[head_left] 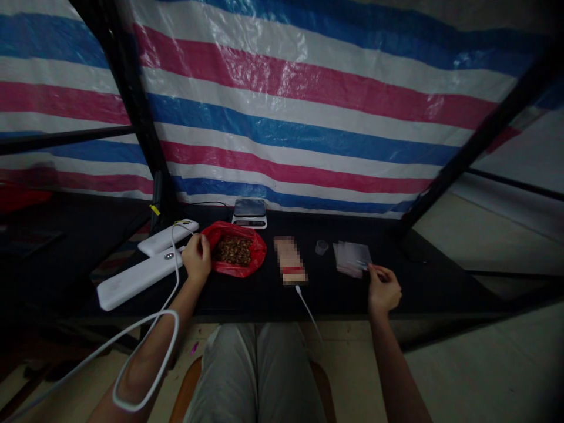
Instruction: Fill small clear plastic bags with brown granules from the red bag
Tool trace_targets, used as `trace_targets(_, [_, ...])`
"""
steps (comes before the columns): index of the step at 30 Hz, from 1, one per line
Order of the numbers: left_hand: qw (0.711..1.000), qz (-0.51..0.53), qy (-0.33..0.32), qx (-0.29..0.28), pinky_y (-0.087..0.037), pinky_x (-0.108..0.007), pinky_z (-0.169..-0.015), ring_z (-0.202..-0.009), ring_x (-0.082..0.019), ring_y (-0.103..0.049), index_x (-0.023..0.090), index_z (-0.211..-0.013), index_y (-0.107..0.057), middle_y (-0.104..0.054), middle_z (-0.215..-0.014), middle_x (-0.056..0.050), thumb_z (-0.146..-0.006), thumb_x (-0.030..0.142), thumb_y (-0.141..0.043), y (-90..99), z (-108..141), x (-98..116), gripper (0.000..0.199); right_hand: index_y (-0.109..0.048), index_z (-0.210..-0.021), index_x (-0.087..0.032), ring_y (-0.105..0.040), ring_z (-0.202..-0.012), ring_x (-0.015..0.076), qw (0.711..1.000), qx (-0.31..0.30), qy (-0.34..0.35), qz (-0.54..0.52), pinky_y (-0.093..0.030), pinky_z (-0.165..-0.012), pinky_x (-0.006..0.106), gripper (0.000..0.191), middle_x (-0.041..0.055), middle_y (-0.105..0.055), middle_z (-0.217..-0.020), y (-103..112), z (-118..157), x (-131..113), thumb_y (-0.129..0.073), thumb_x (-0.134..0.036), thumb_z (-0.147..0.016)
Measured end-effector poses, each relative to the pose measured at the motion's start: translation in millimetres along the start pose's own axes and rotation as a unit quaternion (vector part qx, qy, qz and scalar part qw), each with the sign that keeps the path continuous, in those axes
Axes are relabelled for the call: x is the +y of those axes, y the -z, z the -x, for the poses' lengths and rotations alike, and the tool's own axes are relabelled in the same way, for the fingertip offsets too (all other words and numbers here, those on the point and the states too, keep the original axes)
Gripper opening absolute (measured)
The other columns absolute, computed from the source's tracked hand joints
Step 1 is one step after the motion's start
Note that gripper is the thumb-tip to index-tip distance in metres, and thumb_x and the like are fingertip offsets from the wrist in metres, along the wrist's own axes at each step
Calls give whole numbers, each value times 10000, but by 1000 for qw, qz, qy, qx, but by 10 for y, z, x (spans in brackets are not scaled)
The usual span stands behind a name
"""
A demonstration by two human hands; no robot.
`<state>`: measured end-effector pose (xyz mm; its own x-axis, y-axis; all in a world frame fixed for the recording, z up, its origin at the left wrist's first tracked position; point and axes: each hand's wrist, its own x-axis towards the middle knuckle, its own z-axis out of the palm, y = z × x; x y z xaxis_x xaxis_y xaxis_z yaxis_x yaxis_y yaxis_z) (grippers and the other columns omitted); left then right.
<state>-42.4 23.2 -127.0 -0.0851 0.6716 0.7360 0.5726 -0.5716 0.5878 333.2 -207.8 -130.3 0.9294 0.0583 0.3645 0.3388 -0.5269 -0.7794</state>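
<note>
My left hand (197,257) is closed at the left edge of a red plastic bag (259,251), its fingers pinched on the rim. The bag lies open and holds many small brown pieces (234,251). On the right, my right hand (384,288) has thumb and forefinger pinched at the lower right corner of some clear plastic bags (352,257), which lie overlapping on the black table. A small clear cup (321,247) stands to the left of these clear bags.
A white scale (249,214) sits behind the red bag. A blurred-out phone (291,261) with a white cable (309,311) lies mid-table. Two long white devices (136,285) and a looping cable are at left. A striped sheet (286,117) hangs behind the black table (264,302).
</note>
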Motion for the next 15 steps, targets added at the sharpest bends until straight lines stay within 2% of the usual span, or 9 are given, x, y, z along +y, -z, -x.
trace_targets(5, [1000, -13, -12, -6, -288, -240, -563, -566, -121, -407, 175, -628, -401, -415, -586, 12, -845, 236, -354, -1, -8, 1, 230, -673, -793, -242, -555, -624, 228, 994, -52, 14, 93, -284, -566, 296, 306, 70, -658, -711, 0, -3, -48, -568, -504, -674])
trace_targets(9, [1000, -14, -11, -4, -285, -236, -563, -564, -119, -413, 172, -629, -413, -423, -586, 13, -840, 228, -365, -2, -14, -7, 224, -681, -809, -273, -546, -704, 269, 988, -91, 19, 120, -299, -651, 368, 303, 83, -635, -708, 19, 25, -72, -539, -514, -691])
trace_targets(11, [1000, -14, -4, -7, -275, -233, -548, -545, -112, -405, 170, -628, -418, -420, -573, 16, -838, 224, -372, 2, -12, -11, 221, -676, -816, -276, -531, -788, 296, 988, -100, 28, 113, -294, -691, 417, 290, 96, -641, -785, 21, 59, -53, -534, -501, -698])
trace_targets(15, [1000, -22, 5, -17, -247, -230, -514, -491, -96, -383, 165, -626, -426, -403, -535, 27, -839, 221, -381, 22, 5, -13, 225, -661, -814, -280, -452, -980, 338, 991, -83, 78, 64, -275, -751, 490, 230, 64, -589, -1094, 40, 164, 6, -540, -441, -701])
